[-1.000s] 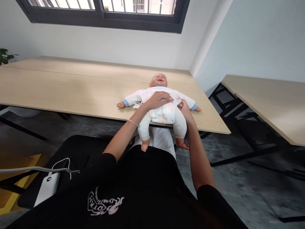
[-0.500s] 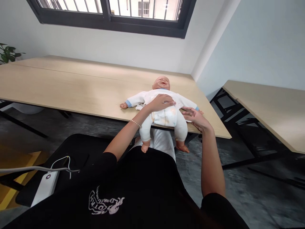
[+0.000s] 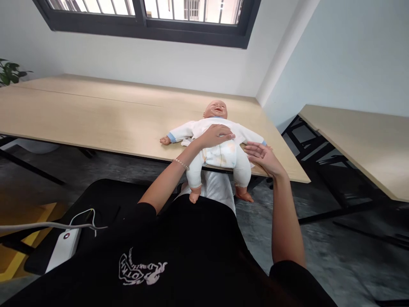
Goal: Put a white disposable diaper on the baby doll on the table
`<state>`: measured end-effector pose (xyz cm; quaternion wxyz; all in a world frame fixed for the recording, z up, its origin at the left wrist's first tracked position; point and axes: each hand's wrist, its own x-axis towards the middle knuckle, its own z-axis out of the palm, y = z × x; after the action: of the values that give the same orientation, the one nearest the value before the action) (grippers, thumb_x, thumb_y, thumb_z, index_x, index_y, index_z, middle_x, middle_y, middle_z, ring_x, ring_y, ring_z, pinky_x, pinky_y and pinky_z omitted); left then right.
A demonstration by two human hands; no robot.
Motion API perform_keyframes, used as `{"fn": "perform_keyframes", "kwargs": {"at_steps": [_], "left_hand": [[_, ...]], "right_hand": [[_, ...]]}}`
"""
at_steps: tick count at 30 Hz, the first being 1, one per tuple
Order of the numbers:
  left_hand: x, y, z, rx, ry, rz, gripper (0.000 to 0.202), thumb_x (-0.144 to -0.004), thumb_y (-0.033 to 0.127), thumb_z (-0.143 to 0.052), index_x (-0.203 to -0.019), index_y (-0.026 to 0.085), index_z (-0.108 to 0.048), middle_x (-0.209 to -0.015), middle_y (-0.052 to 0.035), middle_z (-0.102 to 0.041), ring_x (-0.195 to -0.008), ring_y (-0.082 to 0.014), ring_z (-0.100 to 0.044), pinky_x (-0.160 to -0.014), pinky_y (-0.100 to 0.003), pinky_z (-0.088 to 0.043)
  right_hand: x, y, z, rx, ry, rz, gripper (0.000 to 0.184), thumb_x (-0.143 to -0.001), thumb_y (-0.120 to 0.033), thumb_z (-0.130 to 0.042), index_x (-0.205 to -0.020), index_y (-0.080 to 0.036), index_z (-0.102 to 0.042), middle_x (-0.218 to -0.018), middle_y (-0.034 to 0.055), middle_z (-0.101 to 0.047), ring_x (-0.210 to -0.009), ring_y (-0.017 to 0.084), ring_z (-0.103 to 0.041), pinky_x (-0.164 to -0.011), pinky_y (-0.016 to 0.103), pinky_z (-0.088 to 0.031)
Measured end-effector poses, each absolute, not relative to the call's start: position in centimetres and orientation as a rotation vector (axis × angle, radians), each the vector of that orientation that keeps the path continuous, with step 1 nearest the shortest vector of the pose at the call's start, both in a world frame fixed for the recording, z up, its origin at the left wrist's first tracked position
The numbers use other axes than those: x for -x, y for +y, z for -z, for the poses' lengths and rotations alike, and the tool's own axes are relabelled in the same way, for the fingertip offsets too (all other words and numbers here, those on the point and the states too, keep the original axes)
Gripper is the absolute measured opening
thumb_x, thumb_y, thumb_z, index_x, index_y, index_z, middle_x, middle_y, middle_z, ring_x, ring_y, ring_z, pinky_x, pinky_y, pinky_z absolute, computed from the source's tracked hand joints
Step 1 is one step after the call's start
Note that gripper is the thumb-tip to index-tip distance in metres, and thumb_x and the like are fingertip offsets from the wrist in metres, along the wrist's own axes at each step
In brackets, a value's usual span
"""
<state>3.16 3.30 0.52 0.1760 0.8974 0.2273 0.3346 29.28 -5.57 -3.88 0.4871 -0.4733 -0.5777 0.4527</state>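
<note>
Resting my left hand (image 3: 217,135) across the top edge of the diaper (image 3: 221,154), fingers loosely bent; can't tell whether they grip. Front looks already up over the doll's (image 3: 235,128) belly; side fastening hidden, can't confirm it done. Diaper lies just below those fingers. My right hand (image 3: 263,159), fingers apart, seemingly holding nothing, beside the doll's hip at the bench (image 3: 111,128) edge.

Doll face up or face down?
Face up: the doll lies with its face and the front of the diaper toward the camera.
</note>
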Motion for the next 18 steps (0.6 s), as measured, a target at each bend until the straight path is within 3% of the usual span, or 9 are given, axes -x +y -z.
{"fn": "perform_keyframes", "kwargs": {"at_steps": [3, 5, 9, 12, 18], "left_hand": [[-3.2, 3.4, -0.5, -2.541, 0.640, -0.956, 0.049, -0.105, 0.053, -0.043, -0.086, 0.020, -0.074, -0.089, -0.0050, -0.072, -0.093, -0.0231, -0.066, -0.090, -0.035, -0.047], [-3.3, 3.3, -0.5, -2.539, 0.637, -0.962, 0.048, -0.104, 0.052, -0.043, -0.086, 0.020, -0.073, -0.088, -0.0049, -0.071, -0.092, -0.0225, -0.065, -0.089, -0.035, -0.047], [-3.2, 3.2, -0.6, -2.550, 0.611, -0.950, 0.046, -0.104, 0.049, -0.042, -0.084, 0.019, -0.072, -0.088, -0.0047, -0.070, -0.090, -0.0211, -0.064, -0.088, -0.034, -0.046], [-3.2, 3.1, -0.8, -2.550, 0.628, -0.935, 0.045, -0.103, 0.047, -0.042, -0.084, 0.019, -0.073, -0.088, -0.0044, -0.070, -0.090, -0.0207, -0.064, -0.088, -0.034, -0.046], [-3.2, 2.8, -1.0, -2.534, 0.663, -0.913, 0.046, -0.104, 0.049, -0.042, -0.087, 0.020, -0.074, -0.092, -0.0039, -0.072, -0.096, -0.0222, -0.065, -0.093, -0.034, -0.045]], "right_hand": [[-28.5, -5.5, 4.3, 1.169, -1.560, -1.047, 0.070, -0.059, -0.036, -0.091, -0.124, -0.024, -0.067, -0.140, 0.0103, -0.063, -0.136, 0.031, -0.057, -0.121, 0.048, -0.043], [-27.8, -5.1, 4.8, 1.199, -1.643, -0.938, 0.065, -0.063, -0.036, -0.086, -0.124, -0.023, -0.068, -0.140, 0.0110, -0.064, -0.135, 0.033, -0.057, -0.121, 0.050, -0.041], [-26.4, -4.4, 5.4, 1.277, -1.709, -0.661, 0.045, -0.067, -0.034, -0.073, -0.109, -0.020, -0.073, -0.121, 0.0110, -0.073, -0.119, 0.035, -0.064, -0.114, 0.056, -0.045], [-26.1, -4.4, 5.4, 1.302, -1.597, -0.546, 0.031, -0.070, -0.033, -0.064, -0.097, -0.020, -0.073, -0.108, 0.0100, -0.075, -0.107, 0.032, -0.067, -0.106, 0.051, -0.051], [-26.4, -4.9, 5.3, 1.287, -1.258, -0.563, 0.024, -0.082, -0.041, -0.065, -0.098, -0.024, -0.071, -0.081, 0.0048, -0.066, -0.068, 0.022, -0.063, -0.082, 0.046, -0.061]]}}
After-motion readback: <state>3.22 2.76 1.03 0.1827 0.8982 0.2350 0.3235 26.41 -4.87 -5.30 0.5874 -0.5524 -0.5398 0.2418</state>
